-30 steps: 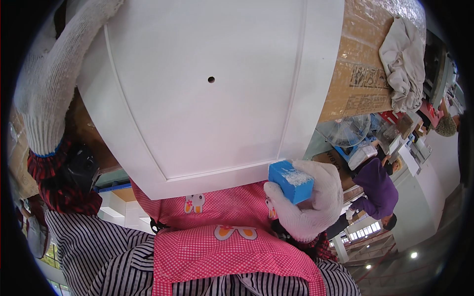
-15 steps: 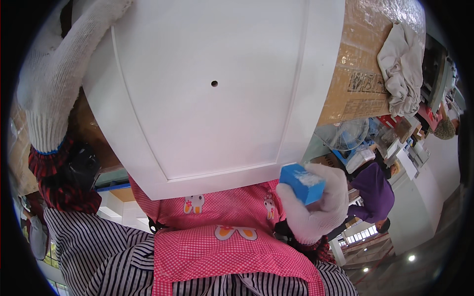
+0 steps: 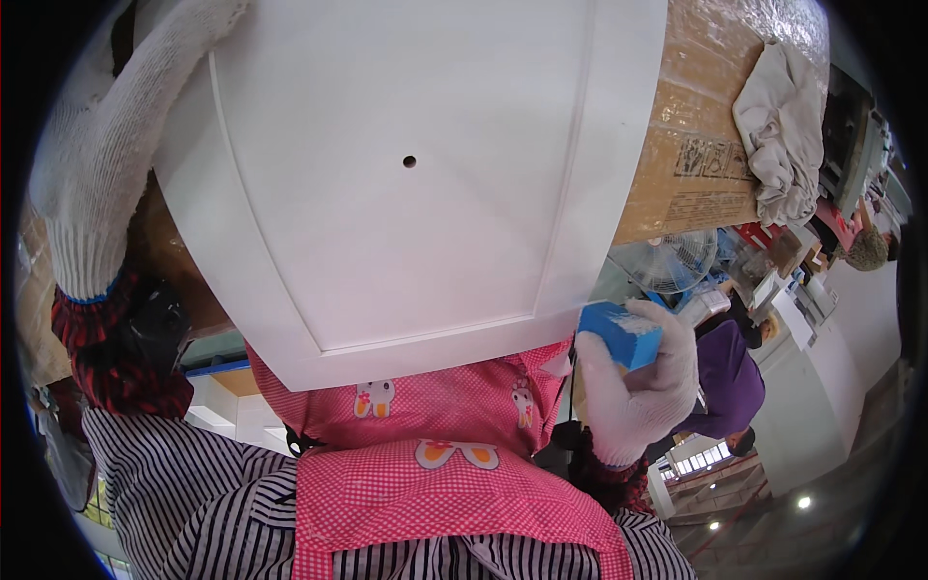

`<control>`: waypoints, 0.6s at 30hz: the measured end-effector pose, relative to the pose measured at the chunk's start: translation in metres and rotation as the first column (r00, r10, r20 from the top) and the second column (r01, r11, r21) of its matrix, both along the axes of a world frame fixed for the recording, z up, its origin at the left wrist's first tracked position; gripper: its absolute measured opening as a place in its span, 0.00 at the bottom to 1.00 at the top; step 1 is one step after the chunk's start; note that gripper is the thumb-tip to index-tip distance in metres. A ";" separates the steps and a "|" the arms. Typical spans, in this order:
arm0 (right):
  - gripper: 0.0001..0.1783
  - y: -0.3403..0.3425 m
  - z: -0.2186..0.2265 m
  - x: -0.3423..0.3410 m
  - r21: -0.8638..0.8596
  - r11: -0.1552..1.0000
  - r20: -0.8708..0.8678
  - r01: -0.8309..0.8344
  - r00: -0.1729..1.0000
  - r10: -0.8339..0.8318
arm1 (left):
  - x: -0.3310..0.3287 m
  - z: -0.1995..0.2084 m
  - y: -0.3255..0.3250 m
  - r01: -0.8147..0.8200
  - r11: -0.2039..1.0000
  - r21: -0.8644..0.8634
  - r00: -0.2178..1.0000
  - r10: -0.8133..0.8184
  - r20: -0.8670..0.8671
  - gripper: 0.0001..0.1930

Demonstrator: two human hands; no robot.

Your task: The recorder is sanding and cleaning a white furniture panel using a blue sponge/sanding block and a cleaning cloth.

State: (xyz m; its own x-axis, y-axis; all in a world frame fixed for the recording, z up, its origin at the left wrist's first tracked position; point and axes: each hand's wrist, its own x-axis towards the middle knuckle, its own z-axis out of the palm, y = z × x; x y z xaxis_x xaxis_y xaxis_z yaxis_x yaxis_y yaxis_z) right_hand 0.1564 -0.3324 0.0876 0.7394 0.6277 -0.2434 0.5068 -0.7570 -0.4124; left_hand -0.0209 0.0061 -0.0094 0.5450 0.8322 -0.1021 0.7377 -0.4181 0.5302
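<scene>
A white door panel (image 3: 387,251) with a grooved border and one small round hole lies in front of me, its near edge close to my pink apron. My left hand (image 3: 92,164), in a white knitted glove, is at the panel's far left side. Its thumb stretches over the panel's face, while the other fingers are partly lost at the picture's rim and seem to be round the edge. To the right of the near corner, my gloved right hand (image 3: 643,387) grips a blue sanding block (image 3: 622,333) dusted with white powder. That block is off the panel.
Under the panel, a cardboard sheet (image 3: 691,145) in clear film covers the table. A crumpled grey-white cloth (image 3: 781,135) rests on it at the right. Beyond stand a fan (image 3: 677,259) and cluttered boxes; a person in purple (image 3: 725,377) bends there, another person (image 3: 870,246) farther off.
My right hand has moved right and slightly up with the blue sanding block, away from the panel's near edge. My left hand stays at the panel's left side.
</scene>
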 end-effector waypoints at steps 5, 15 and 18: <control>0.29 -0.002 0.002 -0.005 0.071 0.991 -0.032 0.113 0.993 -0.111 | 0.019 0.014 -0.010 -0.051 0.997 -0.065 0.998 0.053 0.025 0.23; 0.26 -0.014 0.002 0.006 -0.043 0.965 0.046 0.259 0.965 -0.257 | -0.006 -0.008 -0.006 0.309 0.880 0.361 0.937 -0.348 0.045 0.29; 0.27 -0.015 0.002 0.013 0.114 0.986 0.101 0.125 0.985 -0.137 | 0.008 0.002 0.006 -0.044 0.999 -0.015 0.993 0.042 -0.113 0.29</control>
